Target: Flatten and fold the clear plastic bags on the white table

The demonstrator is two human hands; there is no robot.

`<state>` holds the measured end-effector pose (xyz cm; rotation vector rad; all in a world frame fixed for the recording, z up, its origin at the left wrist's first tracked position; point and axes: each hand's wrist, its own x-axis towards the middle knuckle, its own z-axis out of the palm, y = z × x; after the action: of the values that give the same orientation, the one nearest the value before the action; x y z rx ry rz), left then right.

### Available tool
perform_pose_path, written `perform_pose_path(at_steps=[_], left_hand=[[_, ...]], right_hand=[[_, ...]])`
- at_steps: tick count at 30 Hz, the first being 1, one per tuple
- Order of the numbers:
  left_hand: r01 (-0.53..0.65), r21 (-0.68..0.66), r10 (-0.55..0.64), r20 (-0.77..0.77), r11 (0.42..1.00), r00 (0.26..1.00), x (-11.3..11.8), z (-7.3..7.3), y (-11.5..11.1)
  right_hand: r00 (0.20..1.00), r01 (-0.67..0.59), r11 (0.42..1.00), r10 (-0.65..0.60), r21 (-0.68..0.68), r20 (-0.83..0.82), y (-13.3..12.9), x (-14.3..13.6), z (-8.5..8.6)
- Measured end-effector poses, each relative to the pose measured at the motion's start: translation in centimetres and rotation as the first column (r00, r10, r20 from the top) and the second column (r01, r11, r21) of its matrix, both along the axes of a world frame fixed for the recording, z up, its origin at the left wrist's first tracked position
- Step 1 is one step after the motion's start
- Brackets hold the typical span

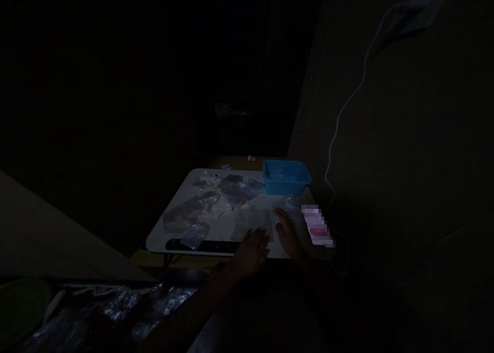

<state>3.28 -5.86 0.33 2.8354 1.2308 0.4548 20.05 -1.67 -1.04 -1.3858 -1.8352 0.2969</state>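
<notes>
A small white table [158, 240] stands in dim light. On its front part lies a flat clear plastic sheet or bag [250, 219]. My left hand [252, 250] rests palm down at the near edge of this plastic, its fingers slightly spread. At the plastic's right side is my right hand [287, 233], fingers apart and nothing seen in it. Several crumpled clear plastic bags [193, 209] cover the left and back of the tabletop. One small folded plastic piece [195, 235] overlaps a dark slot [219, 246] along the front edge.
A blue basin [285, 186] sits at the table's back right corner. A phone with a lit, blurred screen [317, 227] lies on the right edge, near a white cable [337, 121] on the wall. Shiny plastic [170, 299] is at the lower left, beside a green round object [23, 306].
</notes>
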Motion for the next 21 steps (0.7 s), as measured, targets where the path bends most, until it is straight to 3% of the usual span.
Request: perform_pose_path(at_steps=[6,10,16,21], left_hand=[[0.068,0.019,-0.068,0.010,0.998,0.998,-1.2,0.5,-0.2],[0.061,0.020,-0.062,0.054,0.998,0.997,-0.8,0.8,-0.4],[0.061,-0.015,-0.061,0.029,0.998,0.998,0.2,-0.5,-0.5],[0.146,0.066,-0.152,0.108,0.987,0.982,-0.6,-1.1,-1.2]], right_hand=[[0.996,-0.010,1.000,0.010,-0.001,-0.090,0.0,-0.4,0.2],[0.994,-0.010,1.000,0.009,-0.004,-0.108,0.0,-0.3,0.2],[0.996,0.027,1.000,-0.027,-0.005,-0.083,-0.1,-0.1,0.2],[0.994,0.048,0.999,-0.050,-0.019,-0.101,-0.1,-0.1,0.2]])
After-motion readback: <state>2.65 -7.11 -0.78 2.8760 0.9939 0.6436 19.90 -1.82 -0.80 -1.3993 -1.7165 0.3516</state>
